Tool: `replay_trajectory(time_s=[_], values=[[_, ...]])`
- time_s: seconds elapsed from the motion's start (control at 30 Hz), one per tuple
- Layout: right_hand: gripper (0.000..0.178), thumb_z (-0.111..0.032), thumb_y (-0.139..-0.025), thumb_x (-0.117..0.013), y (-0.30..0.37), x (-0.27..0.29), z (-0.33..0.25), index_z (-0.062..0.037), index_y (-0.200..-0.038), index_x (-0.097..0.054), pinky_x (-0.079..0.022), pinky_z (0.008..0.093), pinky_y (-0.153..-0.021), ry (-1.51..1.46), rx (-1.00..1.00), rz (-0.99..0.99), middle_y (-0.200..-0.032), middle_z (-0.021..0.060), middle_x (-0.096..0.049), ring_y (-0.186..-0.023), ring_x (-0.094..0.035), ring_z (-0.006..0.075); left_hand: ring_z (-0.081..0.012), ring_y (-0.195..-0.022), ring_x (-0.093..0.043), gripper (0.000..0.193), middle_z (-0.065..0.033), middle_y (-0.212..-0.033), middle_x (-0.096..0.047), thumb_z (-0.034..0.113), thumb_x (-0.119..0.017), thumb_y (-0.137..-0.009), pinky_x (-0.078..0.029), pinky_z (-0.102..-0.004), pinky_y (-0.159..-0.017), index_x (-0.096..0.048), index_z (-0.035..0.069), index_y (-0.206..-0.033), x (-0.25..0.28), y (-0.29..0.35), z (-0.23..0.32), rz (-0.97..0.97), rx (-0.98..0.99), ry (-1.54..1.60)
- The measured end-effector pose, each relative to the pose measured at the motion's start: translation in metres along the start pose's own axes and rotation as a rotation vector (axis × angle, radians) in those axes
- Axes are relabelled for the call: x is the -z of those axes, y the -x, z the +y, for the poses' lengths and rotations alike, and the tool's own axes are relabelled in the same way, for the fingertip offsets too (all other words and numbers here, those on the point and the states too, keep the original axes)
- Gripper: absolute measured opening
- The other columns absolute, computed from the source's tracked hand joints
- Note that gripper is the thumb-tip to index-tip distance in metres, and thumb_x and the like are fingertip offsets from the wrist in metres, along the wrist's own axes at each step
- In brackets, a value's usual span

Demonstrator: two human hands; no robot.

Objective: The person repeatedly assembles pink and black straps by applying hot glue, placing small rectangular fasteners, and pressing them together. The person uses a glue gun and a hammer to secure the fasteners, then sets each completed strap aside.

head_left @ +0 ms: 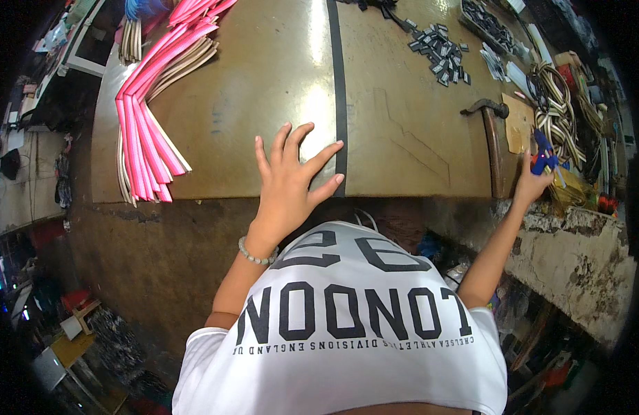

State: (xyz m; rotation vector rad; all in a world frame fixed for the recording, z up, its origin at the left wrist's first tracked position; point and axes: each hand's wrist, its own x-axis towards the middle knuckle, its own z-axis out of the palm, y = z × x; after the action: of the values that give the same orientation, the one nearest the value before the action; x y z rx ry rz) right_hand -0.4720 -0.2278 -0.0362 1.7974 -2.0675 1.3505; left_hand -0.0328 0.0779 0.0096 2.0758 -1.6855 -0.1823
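Observation:
A long narrow black strap [339, 90] runs straight from the far side of the table to its near edge. My left hand [286, 181] lies over the tabletop with fingers spread, thumb and forefinger tips at the strap's left edge near its close end. At the right edge of the table, my right hand [532, 185] is closed around a blue tool [543, 153] that looks like a glue gun, with a pale stick showing at one end. The hand partly hides its grip. Just left of it lies a hammer [492, 138] with a dark head and wooden handle.
Bundled pink strips [143, 138] and beige strips lie at the table's left. A pile of small black-and-silver pieces [440, 55] sits at the far right, near a tray of dark parts [489, 26]. Coiled cords [558, 104] and a brown card [518, 123] crowd the right side.

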Motion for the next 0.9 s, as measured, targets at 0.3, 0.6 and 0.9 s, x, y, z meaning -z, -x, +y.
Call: replay_trajectory(time_s=[0.3, 0.6, 0.9], values=[[0.043, -0.025, -0.09, -0.074, 0.063, 0.032, -0.211, -0.0081, -0.124, -0.052, -0.048, 0.0244, -0.057, -0.706, 0.077, -0.813, -0.091, 0.0027, -0.063, -0.069, -0.06, 0.009, -0.0359, -0.14, -0.031, 0.046, -0.0097, -0.144, -0.044, 0.04, -0.072, -0.083, -0.01, -0.0645, -0.115, -0.065, 0.031, -0.127, 0.001, 0.0, 0.001, 0.007, 0.031, 0.029], [0.053, -0.03, -0.086, -0.076, 0.096, -0.016, -0.266, -0.0037, -0.123, -0.048, -0.054, 0.038, -0.079, -0.524, 0.586, -1.128, -0.098, 0.0181, -0.07, -0.089, -0.071, 0.0342, -0.0358, -0.14, -0.03, 0.046, -0.0091, -0.144, -0.044, 0.039, -0.073, -0.082, -0.01, -0.0651, -0.115, -0.065, 0.032, -0.127, 0.001, -0.001, 0.0, 0.015, 0.027, 0.039], [0.053, -0.034, -0.087, -0.074, 0.087, -0.04, -0.28, -0.0041, -0.121, -0.048, -0.053, 0.0415, -0.07, -0.536, 0.702, -1.147, -0.093, 0.02, -0.07, -0.081, -0.07, 0.0386, -0.0358, -0.141, -0.029, 0.046, -0.0086, -0.144, -0.044, 0.039, -0.072, -0.083, -0.009, -0.0656, -0.115, -0.065, 0.032, -0.127, 0.002, 0.0, 0.001, -0.009, 0.04, 0.047]])
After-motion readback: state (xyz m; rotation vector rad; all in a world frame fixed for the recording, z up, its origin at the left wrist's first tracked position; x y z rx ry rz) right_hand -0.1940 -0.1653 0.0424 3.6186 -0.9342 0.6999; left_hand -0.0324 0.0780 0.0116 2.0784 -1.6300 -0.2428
